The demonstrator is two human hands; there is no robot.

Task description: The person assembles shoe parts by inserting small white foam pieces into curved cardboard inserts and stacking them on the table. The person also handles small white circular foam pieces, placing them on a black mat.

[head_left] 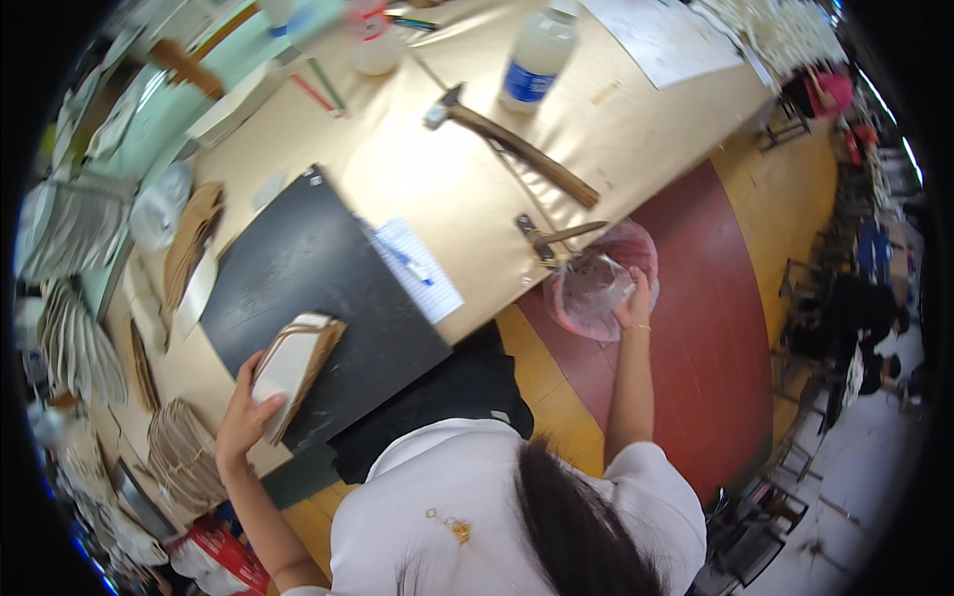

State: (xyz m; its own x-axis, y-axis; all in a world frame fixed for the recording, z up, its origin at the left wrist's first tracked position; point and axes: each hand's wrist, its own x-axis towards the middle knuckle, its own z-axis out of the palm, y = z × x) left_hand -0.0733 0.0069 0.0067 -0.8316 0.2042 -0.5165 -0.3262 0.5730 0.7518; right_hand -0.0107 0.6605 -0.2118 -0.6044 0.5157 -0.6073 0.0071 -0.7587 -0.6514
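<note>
Single head-worn fisheye view, looking steeply down over the worktable (616,129), fairly close, edges probably distorted

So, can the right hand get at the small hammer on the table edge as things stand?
Probably yes: the right hand is at the pink plastic bag just below the small hammer, and nothing lies between them, though the bag occupies it.

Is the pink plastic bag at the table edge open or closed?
Open. The pink plastic bag hangs at the table edge with its mouth spread wide, and the right hand holds its rim.
</note>
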